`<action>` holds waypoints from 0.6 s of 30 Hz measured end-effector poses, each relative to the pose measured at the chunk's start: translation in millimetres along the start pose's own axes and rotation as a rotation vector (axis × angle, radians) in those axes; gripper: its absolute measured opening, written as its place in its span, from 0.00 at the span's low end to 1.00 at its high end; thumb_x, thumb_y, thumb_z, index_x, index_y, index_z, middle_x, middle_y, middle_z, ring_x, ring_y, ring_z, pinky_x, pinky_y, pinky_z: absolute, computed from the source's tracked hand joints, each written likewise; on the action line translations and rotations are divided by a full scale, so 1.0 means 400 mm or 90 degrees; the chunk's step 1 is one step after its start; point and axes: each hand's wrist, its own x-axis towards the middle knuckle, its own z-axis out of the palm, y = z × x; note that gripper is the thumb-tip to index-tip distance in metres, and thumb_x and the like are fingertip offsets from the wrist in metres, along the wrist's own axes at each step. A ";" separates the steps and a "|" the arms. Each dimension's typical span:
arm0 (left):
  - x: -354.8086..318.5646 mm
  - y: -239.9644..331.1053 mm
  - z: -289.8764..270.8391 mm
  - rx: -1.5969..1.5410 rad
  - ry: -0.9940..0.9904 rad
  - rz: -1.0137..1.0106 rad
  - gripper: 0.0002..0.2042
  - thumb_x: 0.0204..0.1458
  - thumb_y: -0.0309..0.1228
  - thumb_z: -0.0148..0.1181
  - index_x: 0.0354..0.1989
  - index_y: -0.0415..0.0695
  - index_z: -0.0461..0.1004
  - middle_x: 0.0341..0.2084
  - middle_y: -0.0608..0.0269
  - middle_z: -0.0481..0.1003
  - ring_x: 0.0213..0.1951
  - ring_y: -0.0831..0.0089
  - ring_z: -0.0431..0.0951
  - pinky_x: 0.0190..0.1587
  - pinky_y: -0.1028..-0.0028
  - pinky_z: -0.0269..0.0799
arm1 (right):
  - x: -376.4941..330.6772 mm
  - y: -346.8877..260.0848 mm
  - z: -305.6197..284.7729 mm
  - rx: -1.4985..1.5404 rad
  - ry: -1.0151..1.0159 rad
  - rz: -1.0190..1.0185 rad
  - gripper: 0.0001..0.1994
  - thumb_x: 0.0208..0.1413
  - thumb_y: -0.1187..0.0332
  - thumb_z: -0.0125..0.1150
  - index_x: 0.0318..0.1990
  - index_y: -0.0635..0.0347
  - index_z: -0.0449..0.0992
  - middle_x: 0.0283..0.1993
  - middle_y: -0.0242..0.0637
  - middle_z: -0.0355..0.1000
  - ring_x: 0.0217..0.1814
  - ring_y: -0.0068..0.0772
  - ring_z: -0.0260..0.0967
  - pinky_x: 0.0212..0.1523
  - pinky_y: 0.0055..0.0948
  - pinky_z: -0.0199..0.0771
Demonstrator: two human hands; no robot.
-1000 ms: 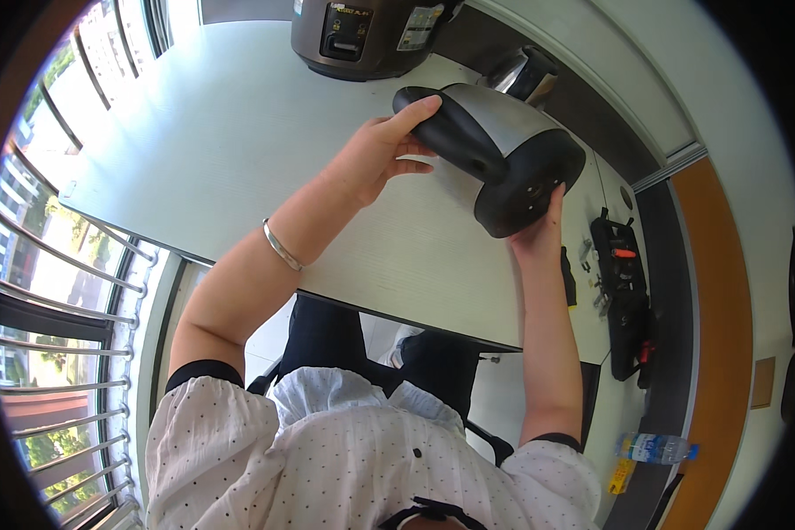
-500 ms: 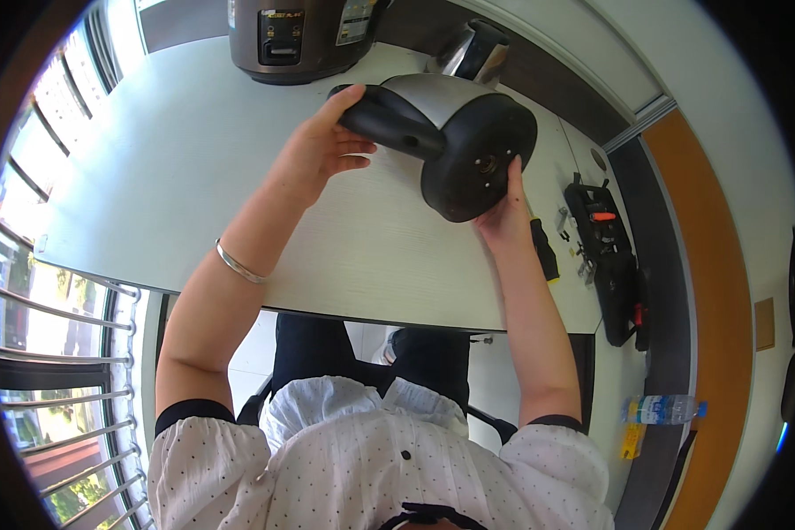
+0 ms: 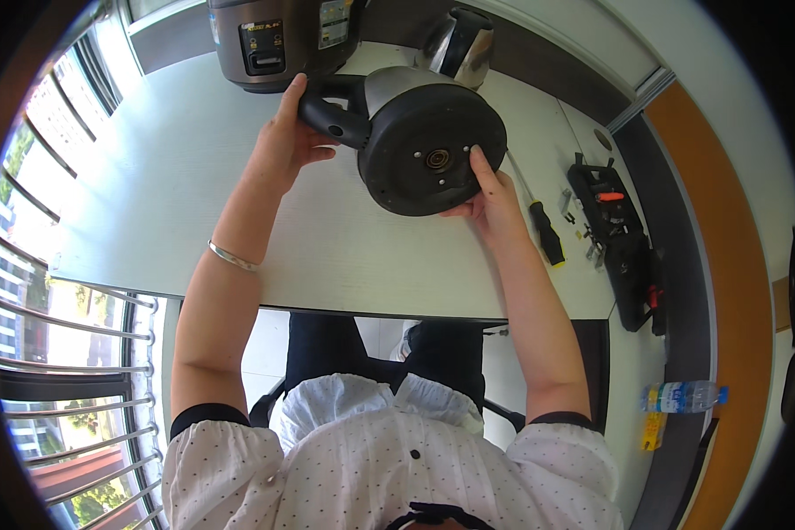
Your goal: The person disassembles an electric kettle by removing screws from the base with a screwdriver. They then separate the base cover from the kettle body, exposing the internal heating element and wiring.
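An electric kettle (image 3: pixel 397 172) with a silver body and a black handle is tipped over above the white table, its round black base turned toward me. Small screws and a round metal connector show at the middle of that base. My left hand (image 3: pixel 280 146) is closed on the handle. At the right edge of the base, my right hand (image 3: pixel 490 196) grips with the thumb on the underside; its other fingers are partly hidden behind. Near that hand lies a screwdriver (image 3: pixel 548 234) with a black and yellow handle.
A brown cooker (image 3: pixel 230 55) and a shiny steel vessel (image 3: pixel 458 42) stand at the back of the white table (image 3: pixel 177 203). Small metal parts (image 3: pixel 567 205) lie beside an open black tool case (image 3: pixel 623 212) at right. Farther down is a water bottle (image 3: pixel 685 397).
Both hands have moved the kettle left and turned it so its base faces me more squarely. The screwdriver, partly hidden before, now shows more fully.
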 end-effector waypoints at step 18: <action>0.010 0.000 -0.028 0.109 0.004 0.018 0.38 0.55 0.64 0.41 0.45 0.33 0.72 0.23 0.52 0.77 0.21 0.66 0.79 0.26 0.70 0.79 | -0.016 -0.043 -0.005 -0.207 0.004 -0.010 0.33 0.39 0.50 0.74 0.40 0.76 0.73 0.30 0.44 0.75 0.24 0.29 0.74 0.16 0.22 0.72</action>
